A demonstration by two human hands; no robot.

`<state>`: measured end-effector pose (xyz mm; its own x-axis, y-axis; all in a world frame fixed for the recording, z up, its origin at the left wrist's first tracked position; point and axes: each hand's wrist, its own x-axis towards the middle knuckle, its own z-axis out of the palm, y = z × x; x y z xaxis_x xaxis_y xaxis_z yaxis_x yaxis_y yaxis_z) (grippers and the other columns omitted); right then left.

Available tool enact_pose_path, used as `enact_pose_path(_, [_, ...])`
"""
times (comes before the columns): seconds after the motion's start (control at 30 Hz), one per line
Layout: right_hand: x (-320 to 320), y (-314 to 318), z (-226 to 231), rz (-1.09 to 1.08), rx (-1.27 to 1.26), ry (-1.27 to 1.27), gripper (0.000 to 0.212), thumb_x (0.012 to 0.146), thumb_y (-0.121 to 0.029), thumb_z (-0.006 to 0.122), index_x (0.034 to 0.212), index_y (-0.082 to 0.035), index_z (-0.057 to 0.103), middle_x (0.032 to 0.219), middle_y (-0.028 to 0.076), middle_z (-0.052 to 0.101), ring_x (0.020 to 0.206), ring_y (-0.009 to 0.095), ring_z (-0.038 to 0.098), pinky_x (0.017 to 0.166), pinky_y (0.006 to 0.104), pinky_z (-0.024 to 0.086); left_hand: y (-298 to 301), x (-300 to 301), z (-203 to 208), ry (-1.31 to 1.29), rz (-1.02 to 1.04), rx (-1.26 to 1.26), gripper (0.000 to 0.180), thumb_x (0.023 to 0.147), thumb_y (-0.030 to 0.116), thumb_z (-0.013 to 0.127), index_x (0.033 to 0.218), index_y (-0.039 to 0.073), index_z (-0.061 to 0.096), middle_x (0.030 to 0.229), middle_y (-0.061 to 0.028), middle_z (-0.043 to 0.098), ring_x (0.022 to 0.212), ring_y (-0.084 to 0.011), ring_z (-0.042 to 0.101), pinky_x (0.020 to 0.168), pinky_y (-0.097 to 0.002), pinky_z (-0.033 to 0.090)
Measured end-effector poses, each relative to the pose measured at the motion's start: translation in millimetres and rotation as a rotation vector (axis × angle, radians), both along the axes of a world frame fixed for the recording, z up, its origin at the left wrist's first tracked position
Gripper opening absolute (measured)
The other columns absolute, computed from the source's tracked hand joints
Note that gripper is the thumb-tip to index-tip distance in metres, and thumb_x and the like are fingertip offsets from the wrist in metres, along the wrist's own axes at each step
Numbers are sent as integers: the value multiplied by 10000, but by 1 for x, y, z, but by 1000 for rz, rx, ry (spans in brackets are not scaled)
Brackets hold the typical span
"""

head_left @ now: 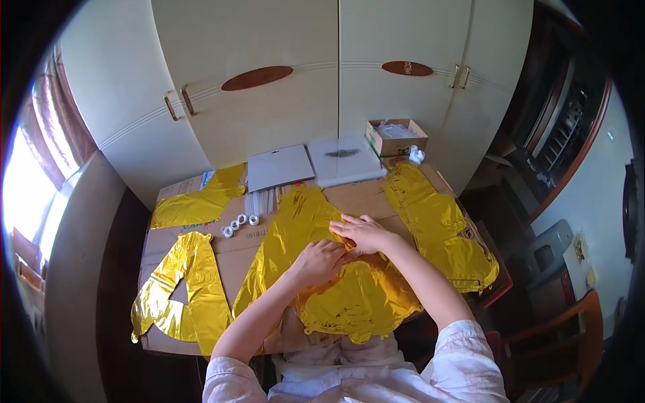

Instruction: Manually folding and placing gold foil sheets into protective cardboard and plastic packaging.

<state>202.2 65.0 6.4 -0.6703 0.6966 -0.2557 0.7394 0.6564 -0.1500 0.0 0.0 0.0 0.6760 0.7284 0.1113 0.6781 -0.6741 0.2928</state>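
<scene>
Bringing both hands together over the middle of the table, the person works at a large gold foil piece (359, 302), spread on flattened cardboard (230, 258) with its lower edge toward the body, perhaps because film this limp is easier to manage with the table beneath it. The left hand (321, 260) is half curled, knuckles up, on the foil; the right hand (363, 235) arches just beyond it, fingers bent and a little apart, over a fold showing orange. Whether either one pinches the film or merely presses it, I cannot tell, since the fingertips are hidden (the thumbs seem to meet). Together they probably keep the slippery fold from springing open. A foil letter A (199, 275) lies flat to the left and another gold sheet (430, 228) to the right, leaving the middle, nearest both arms, for the piece in hand.
</scene>
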Motion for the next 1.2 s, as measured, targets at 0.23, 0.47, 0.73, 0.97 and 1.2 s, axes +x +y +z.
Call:
enact_pose_path(0.23, [0, -5, 4, -19, -25, 79, 1081, 678, -593, 786, 1531, -169, 275, 1594, 5, 272, 1488, 227, 183, 1184, 509, 180, 7, -1, -4, 24, 133, 92, 514, 871, 371, 606, 1311, 109, 560, 1313, -58, 579, 1185, -244, 529, 963, -407, 412])
enact_pose_path(0.47, [2, -2, 4, -24, 1, 91, 1150, 648, -636, 779, 1543, -162, 234, 1590, 31, 278, 1486, 250, 188, 1168, 522, 203, 15, -5, -15, 81, 129, 169, 676, 864, 488, 584, 1406, 102, 459, 1460, -87, 458, 1360, -260, 399, 1074, -464, 328])
enact_pose_path(0.73, [29, -67, -9, -68, 288, 459, 895, 794, -511, 726, 1505, -130, 339, 1540, 95, 349, 1445, 282, 266, 1153, 482, 243, 15, -7, -21, 106, 127, 117, 707, 916, 523, 482, 1449, 66, 394, 1547, -90, 357, 1433, -269, 307, 1126, -475, 245])
enact_pose_path(0.97, [89, -228, 2, -476, 357, 710, 469, 824, -238, 742, 1227, -64, 578, 1158, 129, 587, 1061, 314, 584, 902, 415, 471, 12, -6, -18, 91, 134, 128, 692, 915, 511, 491, 1439, 65, 414, 1528, -84, 394, 1425, -275, 322, 1121, -452, 251])
enact_pose_path(1.2, [54, -331, -81, -1221, -428, 1741, 296, 913, -122, 657, 1158, -33, 515, 1053, 66, 582, 948, 147, 559, 848, 263, 435, 12, -6, -16, 117, 135, 107, 775, 855, 546, 540, 1454, 78, 391, 1544, -81, 365, 1435, -280, 298, 1142, -459, 222])
